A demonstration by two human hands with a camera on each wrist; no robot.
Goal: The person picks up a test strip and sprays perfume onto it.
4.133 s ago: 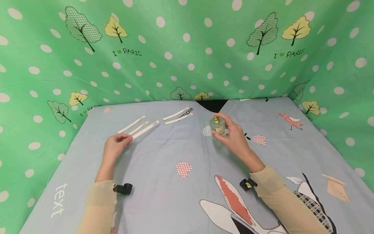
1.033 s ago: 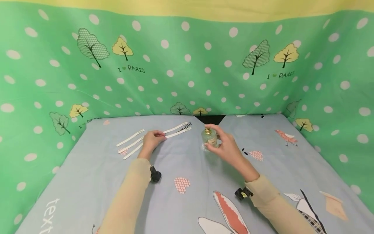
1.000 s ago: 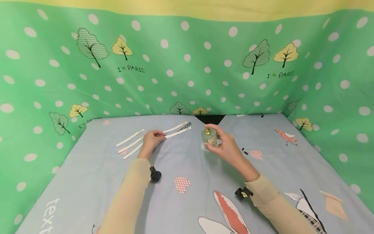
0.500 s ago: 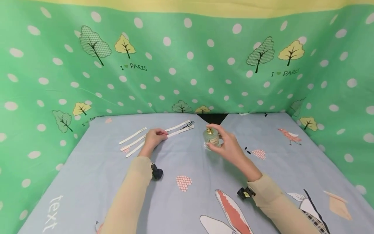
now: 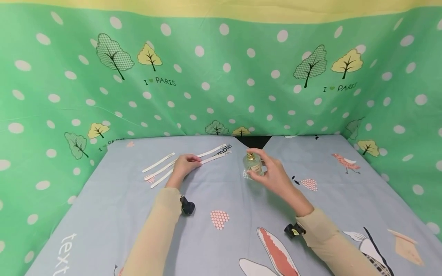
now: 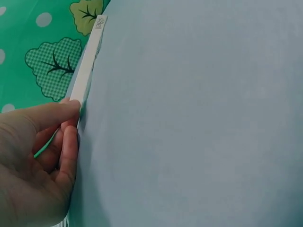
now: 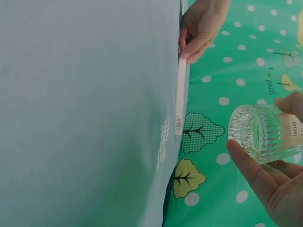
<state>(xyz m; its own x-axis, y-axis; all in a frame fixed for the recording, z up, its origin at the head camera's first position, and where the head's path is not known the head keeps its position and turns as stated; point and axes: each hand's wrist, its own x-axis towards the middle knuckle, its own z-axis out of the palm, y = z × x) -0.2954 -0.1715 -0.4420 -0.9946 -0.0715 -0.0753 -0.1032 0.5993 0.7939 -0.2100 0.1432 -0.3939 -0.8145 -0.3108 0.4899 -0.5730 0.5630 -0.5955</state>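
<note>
In the head view, my left hand [image 5: 186, 165] pinches the near end of a white perfume test strip [image 5: 218, 156] between thumb and fingers. The left wrist view shows this strip [image 6: 87, 66] running away from the fingertips, with small print at its far end. My right hand [image 5: 275, 175] holds a clear glass perfume bottle [image 5: 253, 165] with a gold neck, upright above the cloth. One finger lies at its top and the thumb lies low on the glass. In the right wrist view, the bottle's ribbed base [image 7: 246, 132] faces the camera.
A second white strip [image 5: 212, 151] lies just behind the pinched one. Several more strips, such as the leftmost one [image 5: 159, 162], lie left of my left hand, which partly covers some. A printed grey-blue cloth [image 5: 235, 207] covers the table, and a green dotted curtain [image 5: 221, 84] stands behind.
Since about four seconds ago, my left hand has laid a strip beside the left ones and moved right to another strip. Over the last second both hands stay almost still.
</note>
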